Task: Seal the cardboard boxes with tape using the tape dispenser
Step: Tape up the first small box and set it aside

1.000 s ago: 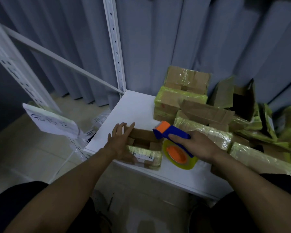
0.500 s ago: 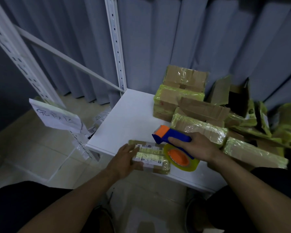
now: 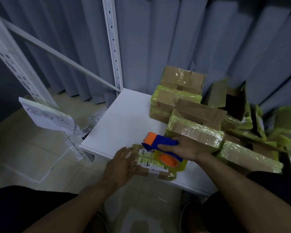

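**Small parcel steadied at the shelf edge while the dispenser is brought over it**

At the far left, a handwritten paper sign is seen fixed to a white rack upright. Further right, the left hand is laid against the left end of a small cardboard box, fingers loosely spread and flat against it rather than curled round it. The box lies at the front edge of the white shelf, its label uppermost and its faces already glossy with yellowish tape.

Just right of it, the tape dispenser is gripped firmly by the right hand, closed round the blue handle, with the orange head poised over the box top; whether it touches cannot be told. Beyond, a pile of taped boxes is stacked, with opened ones behind.

The box is judged light and fairly stiff, though slippery where taped and liable to slide off the edge under the dispenser's drag. It would best be pinned from above or braced at both ends, on bare cardboard where possible.
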### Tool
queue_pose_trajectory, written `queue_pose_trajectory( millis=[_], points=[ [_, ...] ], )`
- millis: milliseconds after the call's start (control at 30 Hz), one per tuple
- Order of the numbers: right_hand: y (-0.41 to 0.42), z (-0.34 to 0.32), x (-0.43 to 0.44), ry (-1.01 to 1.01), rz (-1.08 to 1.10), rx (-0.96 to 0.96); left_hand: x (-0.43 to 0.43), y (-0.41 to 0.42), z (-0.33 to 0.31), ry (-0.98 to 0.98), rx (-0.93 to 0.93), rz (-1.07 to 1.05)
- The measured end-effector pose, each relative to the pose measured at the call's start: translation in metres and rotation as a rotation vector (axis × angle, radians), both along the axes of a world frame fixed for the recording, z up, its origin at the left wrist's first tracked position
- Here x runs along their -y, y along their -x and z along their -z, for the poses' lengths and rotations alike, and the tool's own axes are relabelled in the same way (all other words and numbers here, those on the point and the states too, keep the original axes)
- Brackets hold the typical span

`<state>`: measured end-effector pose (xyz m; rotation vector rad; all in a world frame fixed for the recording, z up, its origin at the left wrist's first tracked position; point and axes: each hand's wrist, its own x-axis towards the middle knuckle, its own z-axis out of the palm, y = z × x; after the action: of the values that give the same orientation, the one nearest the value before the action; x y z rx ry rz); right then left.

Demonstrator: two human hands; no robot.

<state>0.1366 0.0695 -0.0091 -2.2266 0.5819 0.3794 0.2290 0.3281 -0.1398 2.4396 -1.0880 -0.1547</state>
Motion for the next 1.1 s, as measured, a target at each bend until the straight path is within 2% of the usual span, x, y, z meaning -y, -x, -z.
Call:
queue_pose_trajectory(
  millis=[100,233,433,533,600,700,800,900,1033,1100],
  points=[
    [-0.002,0.002,0.0,0.007,-0.029,-0.029,-0.002,0.002,0.003,-0.135,0.005,-0.016],
    [-0.006,0.005,-0.003,0.02,-0.041,-0.027,0.002,0.001,0.013,-0.159,0.008,0.041],
    [-0.011,0.008,0.002,0.02,-0.091,-0.021,0.001,-0.015,0.037,-0.053,-0.172,0.142],
    [-0.013,0.011,0.001,-0.009,-0.052,-0.013,0.003,-0.019,0.03,0.003,-0.362,0.093],
    [-0.015,0.013,0.001,0.007,-0.052,0.0,0.003,-0.022,0.02,-0.026,-0.395,0.081],
    [-0.018,0.015,-0.001,0.033,-0.052,0.015,0.001,-0.023,0.004,-0.187,-0.266,0.075],
    [-0.019,0.016,-0.005,0.032,-0.042,0.017,0.002,-0.018,0.003,-0.218,-0.286,0.091],
    [-0.019,0.018,-0.007,0.044,-0.078,0.031,0.002,-0.021,0.004,0.023,-0.518,0.017],
    [-0.02,0.021,-0.006,0.009,-0.07,0.04,0.014,-0.024,-0.024,0.429,-0.671,-0.346],
    [-0.02,0.023,-0.004,0.012,-0.072,0.049,0.024,-0.025,-0.048,0.571,-0.835,-0.448]
  ],
)
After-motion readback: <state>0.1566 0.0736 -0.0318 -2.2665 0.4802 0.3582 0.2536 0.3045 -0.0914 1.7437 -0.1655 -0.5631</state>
